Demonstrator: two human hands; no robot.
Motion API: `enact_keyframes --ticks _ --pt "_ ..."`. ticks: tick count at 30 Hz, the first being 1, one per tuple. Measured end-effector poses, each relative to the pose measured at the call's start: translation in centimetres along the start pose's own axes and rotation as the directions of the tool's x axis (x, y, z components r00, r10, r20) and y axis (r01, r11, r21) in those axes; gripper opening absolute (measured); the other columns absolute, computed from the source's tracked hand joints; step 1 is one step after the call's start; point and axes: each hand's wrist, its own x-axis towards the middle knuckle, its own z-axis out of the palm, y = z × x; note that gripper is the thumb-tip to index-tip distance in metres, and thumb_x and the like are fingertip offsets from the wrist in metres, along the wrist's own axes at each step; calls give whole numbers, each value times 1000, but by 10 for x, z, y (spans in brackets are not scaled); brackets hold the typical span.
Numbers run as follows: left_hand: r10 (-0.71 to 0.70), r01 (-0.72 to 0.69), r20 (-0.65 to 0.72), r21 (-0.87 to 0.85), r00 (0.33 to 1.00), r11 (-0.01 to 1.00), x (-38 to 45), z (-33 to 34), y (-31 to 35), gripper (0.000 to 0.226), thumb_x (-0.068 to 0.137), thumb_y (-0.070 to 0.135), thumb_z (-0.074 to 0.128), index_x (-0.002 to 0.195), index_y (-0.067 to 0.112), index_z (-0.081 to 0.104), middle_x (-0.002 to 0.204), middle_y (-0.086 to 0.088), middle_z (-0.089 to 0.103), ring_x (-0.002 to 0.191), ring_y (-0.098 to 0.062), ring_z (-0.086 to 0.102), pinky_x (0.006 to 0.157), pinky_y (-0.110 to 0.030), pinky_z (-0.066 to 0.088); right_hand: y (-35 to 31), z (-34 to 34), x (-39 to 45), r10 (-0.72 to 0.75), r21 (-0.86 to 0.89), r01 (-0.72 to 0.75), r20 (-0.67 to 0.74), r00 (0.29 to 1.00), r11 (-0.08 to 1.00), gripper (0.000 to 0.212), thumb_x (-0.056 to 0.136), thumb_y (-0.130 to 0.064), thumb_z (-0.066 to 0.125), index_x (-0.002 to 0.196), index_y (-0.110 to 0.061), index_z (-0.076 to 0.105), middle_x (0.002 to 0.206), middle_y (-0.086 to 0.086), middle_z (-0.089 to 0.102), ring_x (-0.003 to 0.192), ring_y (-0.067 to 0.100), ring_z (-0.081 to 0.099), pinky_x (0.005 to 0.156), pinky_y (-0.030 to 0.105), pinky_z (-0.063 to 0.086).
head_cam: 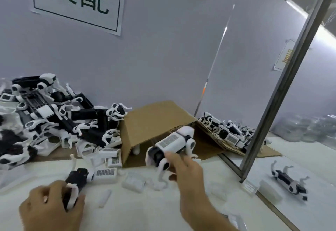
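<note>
My right hand [183, 169] grips a white and black toy robot dog [174, 143] by its rear end, holding it just above the white table [138, 210] in front of the cardboard box [145, 121]. My left hand [52, 207] holds a black toy body [77, 178] with a white leg piece against it, low at the left. A white grille panel [106, 173] sticks out from the far end of that body.
A big heap of black and white toy dogs and parts [47, 116] fills the left. Loose white parts [133, 182] lie between my hands. A clear partition with a metal post [272, 107] stands at the right; more toys [227, 132] lie behind it.
</note>
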Motion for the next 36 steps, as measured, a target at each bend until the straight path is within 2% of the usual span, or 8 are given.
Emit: enact_keyframes --ticks 7,9,12,15,18,25,32,36 --pt "-72 51 -105 -189 992 981 2 5 4 54 86 49 50 84 -2 67 81 -27 59 71 -19 55 85 -40 51 -131 -47 109 10 107 13 -209 978 994 64 93 -54 63 138 -11 53 89 3 64 91 19 61 84 34 51" --pt "-46 7 -127 -293 991 956 6 4 10 54 88 48 54 83 -5 68 80 -26 63 85 4 47 92 -8 34 -125 -52 123 36 -11 -39 -218 975 999 61 97 -49 58 141 -8 51 95 4 57 91 21 54 85 35 49" --pt "-109 55 -104 -423 989 904 7 0 20 56 84 49 61 87 -6 67 81 -13 61 86 5 50 79 -6 38 -89 -48 119 -118 -281 38 -273 955 959 35 96 -40 60 119 -14 62 112 5 61 106 23 57 103 42 47" --pt "-380 276 -38 -621 924 734 7 1 28 65 82 62 63 95 -1 65 72 0 69 61 -9 65 65 -19 52 -40 -30 84 -282 -384 236 -65 957 893 15 95 -23 64 108 -30 70 116 -3 70 93 1 68 89 23 55" --pt "-535 399 64 -742 842 539 8 2 29 49 87 54 68 94 6 66 59 13 67 44 -10 64 47 -14 53 9 -11 45 -414 -449 534 343 843 716 61 90 -12 65 132 -52 49 137 -29 53 126 -15 47 102 7 41" --pt "-337 589 487 -597 806 545 10 -19 21 66 82 72 61 65 10 70 50 -20 57 41 -26 52 47 -30 45 70 22 6 -411 -379 805 713 568 456 100 86 -17 74 151 -60 12 162 -33 8 149 -10 11 109 0 17" --pt "-315 732 673 -670 670 125 9 -21 27 58 74 65 68 75 7 75 69 -14 61 52 -24 53 39 -30 43 96 21 -10 -407 -430 501 297 864 751 73 46 -74 82 107 -55 47 105 -27 59 88 2 63 65 19 51" --pt "-242 666 624 -726 743 175 4 -19 32 31 69 35 78 78 6 74 82 -15 63 70 -20 59 63 -32 56 95 17 -11 -295 -515 402 280 914 757 83 34 -97 67 97 -48 44 93 -29 62 75 3 62 64 30 53"
